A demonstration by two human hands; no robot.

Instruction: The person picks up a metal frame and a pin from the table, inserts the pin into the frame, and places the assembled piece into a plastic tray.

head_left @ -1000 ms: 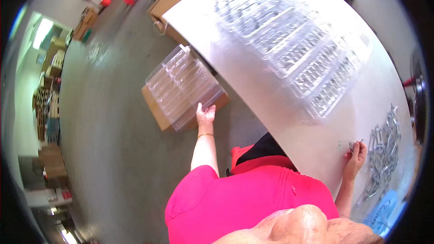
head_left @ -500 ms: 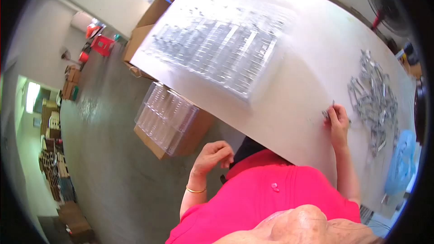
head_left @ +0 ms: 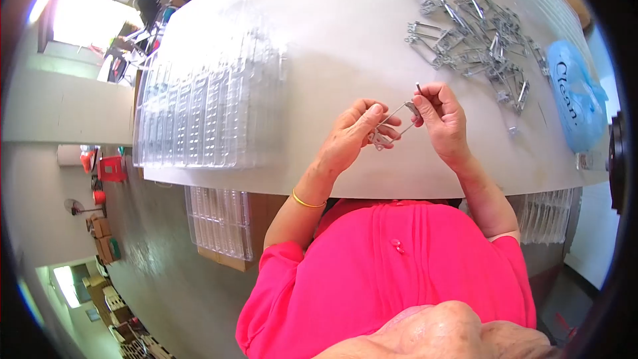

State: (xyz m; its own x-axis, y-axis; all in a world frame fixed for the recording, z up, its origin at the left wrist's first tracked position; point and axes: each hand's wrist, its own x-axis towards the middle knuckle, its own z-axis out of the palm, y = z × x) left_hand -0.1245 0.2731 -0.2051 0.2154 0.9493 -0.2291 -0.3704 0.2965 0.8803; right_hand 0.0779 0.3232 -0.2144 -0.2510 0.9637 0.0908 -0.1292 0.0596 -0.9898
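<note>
A small metal frame part (head_left: 397, 121) with two thin rods is held between both hands above the white table (head_left: 332, 179). My left hand (head_left: 351, 134) has its fingers closed round the near-left end of this part. My right hand (head_left: 440, 119) pinches the other end, and a short dark-tipped pin (head_left: 419, 88) sticks up at its fingertips. Beyond my right hand lies a loose pile of similar metal parts (head_left: 475, 26). Clear plastic trays (head_left: 206, 106) with long ribbed compartments rest on the table at the left.
A blue plastic bag (head_left: 575, 100) sits at the table's right side. Below the left table edge, more clear trays (head_left: 219, 223) rest on a cardboard box (head_left: 266, 216). Other trays (head_left: 546, 218) show below the right edge. A red stool (head_left: 111, 169) stands far left.
The view has swung to the right. My left hand has come up from beside the table to the metal part, and my right hand has lifted that part off the table.
</note>
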